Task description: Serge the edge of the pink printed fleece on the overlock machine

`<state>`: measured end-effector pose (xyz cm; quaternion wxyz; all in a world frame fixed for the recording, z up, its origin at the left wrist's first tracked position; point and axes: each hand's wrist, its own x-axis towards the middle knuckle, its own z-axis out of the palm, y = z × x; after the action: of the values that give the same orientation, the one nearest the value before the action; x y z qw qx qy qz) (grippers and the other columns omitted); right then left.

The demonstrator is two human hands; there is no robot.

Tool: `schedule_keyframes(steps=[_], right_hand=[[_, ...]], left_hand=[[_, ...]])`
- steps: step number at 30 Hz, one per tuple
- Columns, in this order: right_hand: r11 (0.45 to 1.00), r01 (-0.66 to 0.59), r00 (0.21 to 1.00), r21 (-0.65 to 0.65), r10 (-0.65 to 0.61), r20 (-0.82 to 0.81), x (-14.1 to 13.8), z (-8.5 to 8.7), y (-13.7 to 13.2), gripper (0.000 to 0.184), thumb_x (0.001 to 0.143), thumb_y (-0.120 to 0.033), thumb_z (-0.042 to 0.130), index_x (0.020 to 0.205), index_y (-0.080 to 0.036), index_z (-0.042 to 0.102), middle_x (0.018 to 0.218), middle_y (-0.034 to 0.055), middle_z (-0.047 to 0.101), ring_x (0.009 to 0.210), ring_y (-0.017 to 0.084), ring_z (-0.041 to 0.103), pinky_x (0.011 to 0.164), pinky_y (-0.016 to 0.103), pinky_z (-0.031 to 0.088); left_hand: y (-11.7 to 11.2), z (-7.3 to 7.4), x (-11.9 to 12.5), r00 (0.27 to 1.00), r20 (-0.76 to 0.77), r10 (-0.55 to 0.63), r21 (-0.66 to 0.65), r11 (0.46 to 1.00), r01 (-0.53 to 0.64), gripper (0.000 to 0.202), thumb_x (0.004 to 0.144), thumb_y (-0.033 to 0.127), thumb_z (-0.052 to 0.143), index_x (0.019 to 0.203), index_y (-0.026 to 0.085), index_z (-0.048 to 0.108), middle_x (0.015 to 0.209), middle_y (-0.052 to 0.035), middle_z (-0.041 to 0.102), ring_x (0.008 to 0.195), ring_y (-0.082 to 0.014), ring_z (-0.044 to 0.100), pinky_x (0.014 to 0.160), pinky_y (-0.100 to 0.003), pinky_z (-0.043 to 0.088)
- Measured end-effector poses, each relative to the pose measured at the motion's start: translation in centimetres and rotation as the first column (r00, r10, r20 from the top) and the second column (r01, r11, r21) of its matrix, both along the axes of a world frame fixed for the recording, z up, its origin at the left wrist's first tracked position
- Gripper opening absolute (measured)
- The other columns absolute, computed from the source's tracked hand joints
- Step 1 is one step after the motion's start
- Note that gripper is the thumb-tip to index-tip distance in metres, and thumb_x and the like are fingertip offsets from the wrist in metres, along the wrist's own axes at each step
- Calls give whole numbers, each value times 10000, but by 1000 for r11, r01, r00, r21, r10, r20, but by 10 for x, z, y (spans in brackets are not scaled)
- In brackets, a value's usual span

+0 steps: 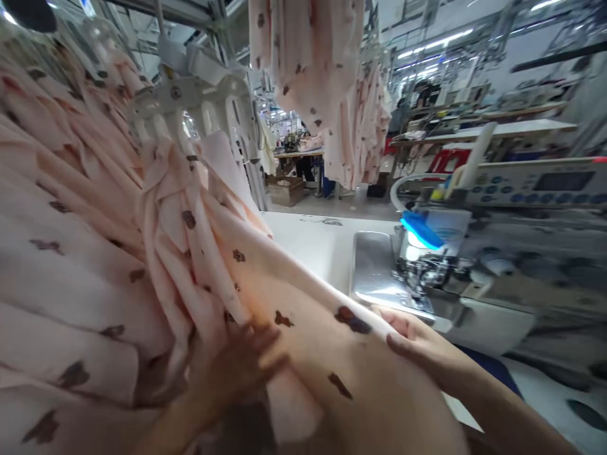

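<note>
A pale pink fabric piece with brown printed figures (294, 297) stretches from the hanger clips on the left across to my right hand (410, 338). That hand pinches the upper edge of the cloth between thumb and fingers, just in front of the sewing machine's metal plate (374, 265). Blurred by motion, my left hand (237, 360) lies against the hanging folds with its fingers stretched out. Above it, a light grey clip hanger (190, 104) holds the gathered tops of the cloth. The lower part of the piece runs out of view.
Many more pink printed pieces (61, 253) hang close on the left. Others (308, 57) hang overhead in the middle. At right stands a sewing machine with a control panel (545, 183) and a lit needle area on a white table (313, 240). A cardboard box (286, 191) sits behind.
</note>
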<state>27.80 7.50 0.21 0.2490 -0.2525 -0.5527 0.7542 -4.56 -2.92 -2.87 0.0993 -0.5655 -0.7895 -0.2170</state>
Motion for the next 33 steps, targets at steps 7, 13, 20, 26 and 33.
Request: schedule_keyframes(steps=[7, 13, 20, 26, 33], right_hand=[[905, 221, 931, 364, -307, 198, 30, -14, -10, 375, 762, -543, 577, 688, -182, 506, 652, -19, 432, 593, 128, 390, 509, 221, 284], [421, 615, 481, 666, -870, 106, 40, -15, 3, 248, 756, -451, 538, 758, -203, 534, 650, -4, 559, 635, 183, 519, 595, 275, 380], [39, 724, 237, 689, -952, -195, 41, -28, 8, 284, 764, -329, 551, 1009, -194, 500, 911, 64, 599, 669, 176, 582, 684, 330, 473], [413, 757, 532, 506, -839, -112, 18, -37, -31, 203, 778, -371, 603, 892, -205, 632, 831, 46, 647, 735, 197, 594, 638, 260, 474], [648, 760, 648, 52, -749, -139, 22, -50, -37, 403, 719, -556, 639, 836, -172, 602, 709, 10, 569, 674, 171, 538, 589, 232, 430]], left_hand=[[32, -12, 79, 140, -528, -838, -113, 233, 966, 170, 811, 88, 478, 697, 172, 573, 458, 27, 497, 432, -100, 438, 462, -235, 388], [63, 28, 192, 417, -521, -745, 311, 289, 906, 159, 812, 63, 458, 770, 159, 579, 830, -46, 667, 795, -162, 619, 737, -331, 506], [129, 30, 195, 492, -341, -801, 205, 447, 871, 405, 755, -16, 385, 1085, 151, 550, 1051, -85, 660, 996, -179, 610, 888, -361, 516], [106, 55, 191, 530, -374, -761, 114, 530, 841, 155, 829, 128, 473, 729, 191, 573, 693, -18, 591, 665, -178, 547, 575, -298, 457], [97, 49, 204, 602, -342, -721, 276, 536, 798, 232, 903, 208, 411, 705, 188, 529, 562, 29, 525, 511, -115, 482, 516, -231, 319]])
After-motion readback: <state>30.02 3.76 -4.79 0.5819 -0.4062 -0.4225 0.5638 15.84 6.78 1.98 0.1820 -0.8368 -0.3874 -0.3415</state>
